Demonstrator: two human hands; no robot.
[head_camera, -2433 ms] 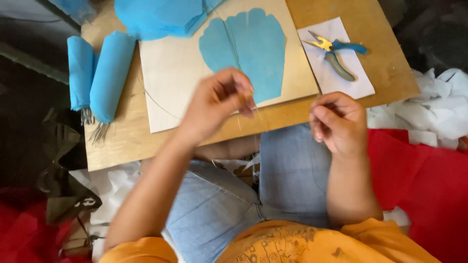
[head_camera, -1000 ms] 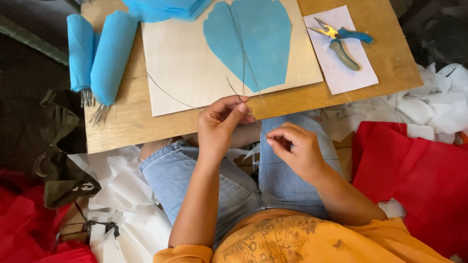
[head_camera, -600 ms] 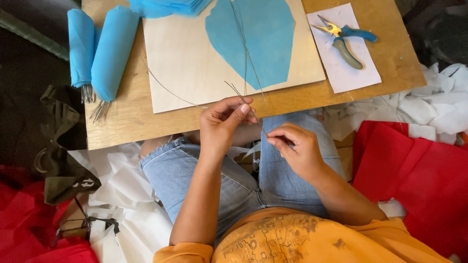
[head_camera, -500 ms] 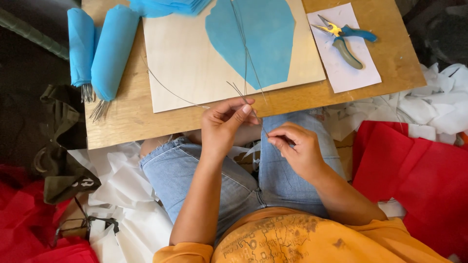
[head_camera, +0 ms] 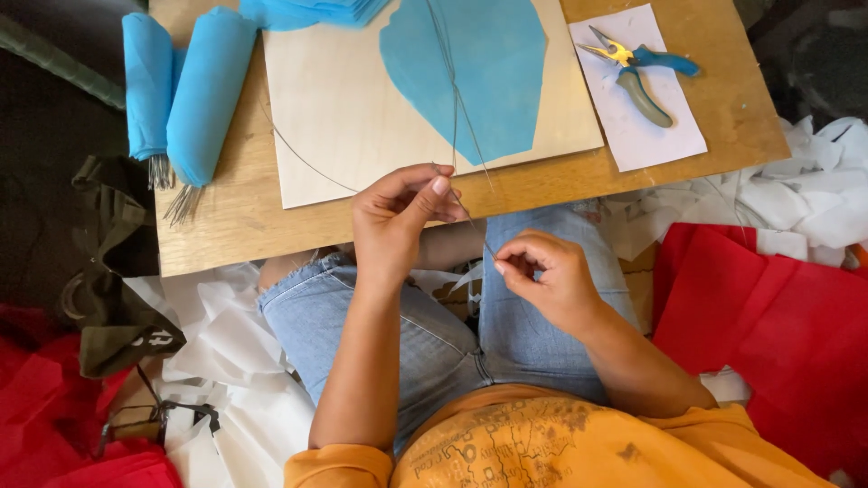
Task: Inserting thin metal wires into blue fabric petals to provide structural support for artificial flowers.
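Thin grey wire (head_camera: 455, 108), long strands running down across blue petal-shaped fabric (head_camera: 470, 72), ends pinched above lap

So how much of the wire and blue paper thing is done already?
Done: a blue paper shape is cut out and lies on the pale board, and two blue rolls with wire ends sit at the side. In hand: the left hand and right hand both pinch thin wire at the board's edge. Left, probably: the wire looks merely laid across the paper, and the pliers lie untouched.

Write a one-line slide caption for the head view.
Both hands, left and right, pinch thin wire over a blue paper petal.
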